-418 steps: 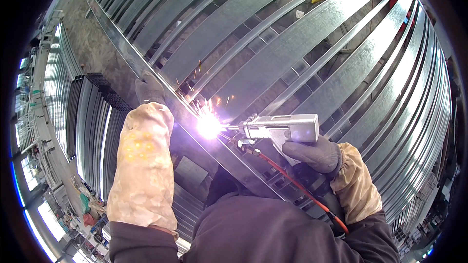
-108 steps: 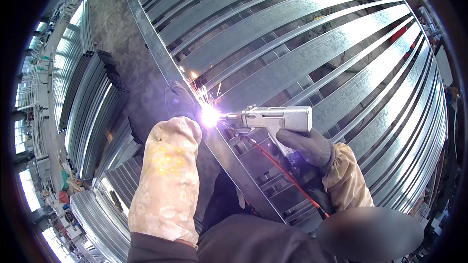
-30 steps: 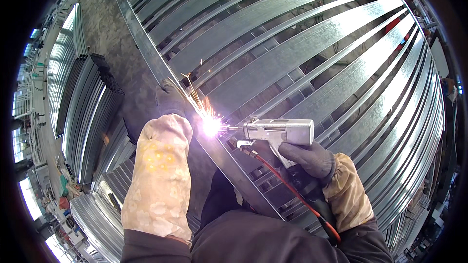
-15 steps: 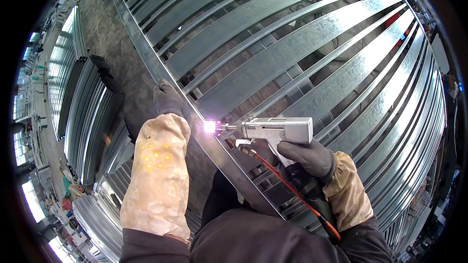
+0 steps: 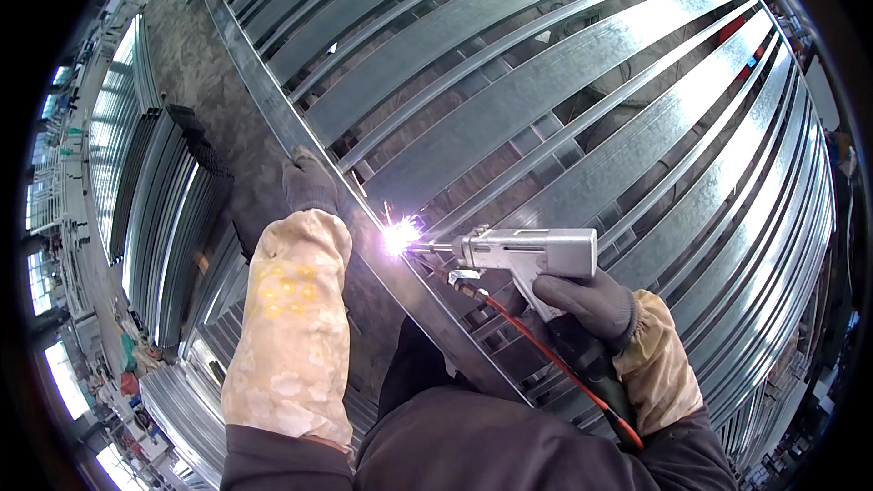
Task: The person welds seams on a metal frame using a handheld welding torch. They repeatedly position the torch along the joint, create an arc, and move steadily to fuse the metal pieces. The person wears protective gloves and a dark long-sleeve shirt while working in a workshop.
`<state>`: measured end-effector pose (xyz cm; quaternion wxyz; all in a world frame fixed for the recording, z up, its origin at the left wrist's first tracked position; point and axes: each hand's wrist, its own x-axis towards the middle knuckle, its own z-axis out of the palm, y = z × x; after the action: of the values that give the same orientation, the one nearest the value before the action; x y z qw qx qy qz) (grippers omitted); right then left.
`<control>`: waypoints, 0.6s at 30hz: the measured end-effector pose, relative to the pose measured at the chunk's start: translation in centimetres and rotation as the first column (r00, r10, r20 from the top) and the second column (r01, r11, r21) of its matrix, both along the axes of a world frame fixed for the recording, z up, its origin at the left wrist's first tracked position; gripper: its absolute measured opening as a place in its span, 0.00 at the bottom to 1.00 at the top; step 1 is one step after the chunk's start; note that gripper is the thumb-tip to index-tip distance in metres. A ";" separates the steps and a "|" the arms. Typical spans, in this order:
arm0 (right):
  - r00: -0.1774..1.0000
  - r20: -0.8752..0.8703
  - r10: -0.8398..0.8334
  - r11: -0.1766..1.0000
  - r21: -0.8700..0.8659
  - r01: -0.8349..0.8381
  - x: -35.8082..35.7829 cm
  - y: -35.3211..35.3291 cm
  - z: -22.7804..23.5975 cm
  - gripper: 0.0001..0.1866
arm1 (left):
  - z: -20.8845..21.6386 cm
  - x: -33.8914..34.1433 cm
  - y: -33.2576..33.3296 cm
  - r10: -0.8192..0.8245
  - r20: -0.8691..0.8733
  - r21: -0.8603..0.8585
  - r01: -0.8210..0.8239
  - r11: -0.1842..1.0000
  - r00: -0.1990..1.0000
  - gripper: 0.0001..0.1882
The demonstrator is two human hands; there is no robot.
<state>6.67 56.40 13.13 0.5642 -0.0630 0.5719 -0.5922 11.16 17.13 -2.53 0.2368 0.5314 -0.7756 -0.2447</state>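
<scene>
While my right grip (image 5: pixel 596 309), gloved in grey, is clamped round the handle of a silver gun-shaped torch (image 5: pixel 536 253), the barrel lies nearly level across my view, its long axis running right to left and its thin nozzle pointing left; the handle slopes down and to the right from the barrel into my palm, and a red hose (image 5: pixel 546 355) runs from beneath the nozzle down toward my right sleeve (image 5: pixel 664 373). The torch is right of the middle of my view, over the long metal slats (image 5: pixel 518 136); its tip ends in a white-violet glare (image 5: pixel 400 236) with a few short sparks, at the inner edge of the metal rail (image 5: pixel 436 309); the glare hides whether tip and metal touch.

My left grip (image 5: pixel 307 184), gloved too, lies at the rail farther up and left, near the glare but apart from it; the glove's back hides the fingers, so I cannot tell whether they are closed on the edge.

The rail runs slantwise from upper left to lower right, crossing the slats' near ends; open gaps lie between the slats, and outside the rail a strip of floor (image 5: pixel 195 55) separates it from stacked metal profiles (image 5: pixel 164 218).
</scene>
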 end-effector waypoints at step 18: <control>0.994 0.075 -0.078 0.996 -0.026 0.080 1.0 0.4 -0.2 0.17 | 0.5 0.2 -0.3 -0.030 0.047 0.102 0.025 0.994 0.998 0.31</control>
<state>7.64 56.76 12.89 0.5601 -0.0266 0.5442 -0.6240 11.37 16.83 -1.99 0.1875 0.5377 -0.7750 -0.2741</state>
